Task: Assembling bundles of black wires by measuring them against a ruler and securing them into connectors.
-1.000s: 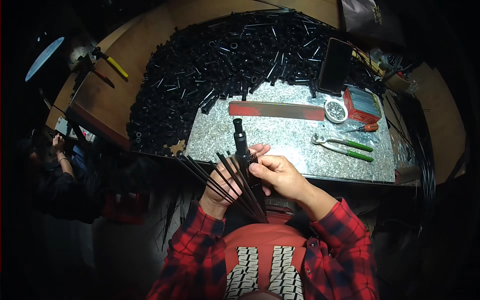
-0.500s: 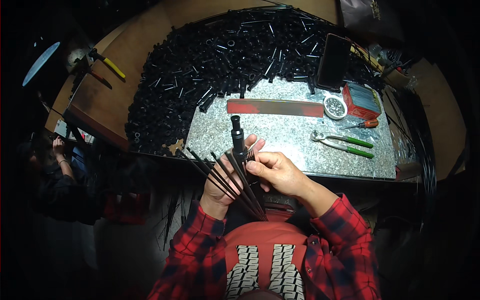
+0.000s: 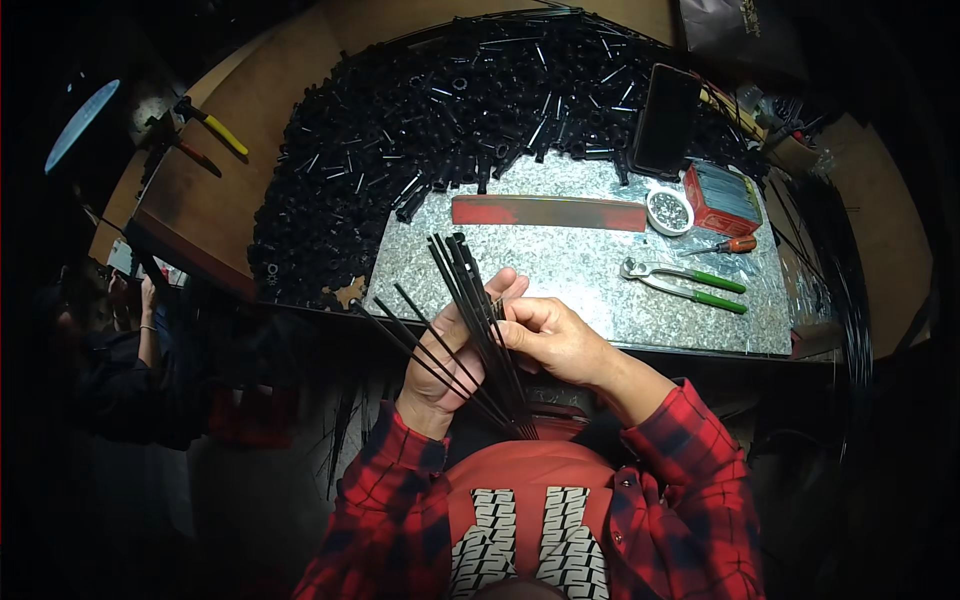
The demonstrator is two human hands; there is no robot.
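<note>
Hands at 6 o'clock: left hand closed under fanned black rods, right hand pinching one rod as if to sort it; beyond, table with green-handled pliers at 2 o'clock, black tube heap at 12.

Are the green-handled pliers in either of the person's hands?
No. The pliers lie on the speckled slab, while both hands hold thin black rods.
</note>
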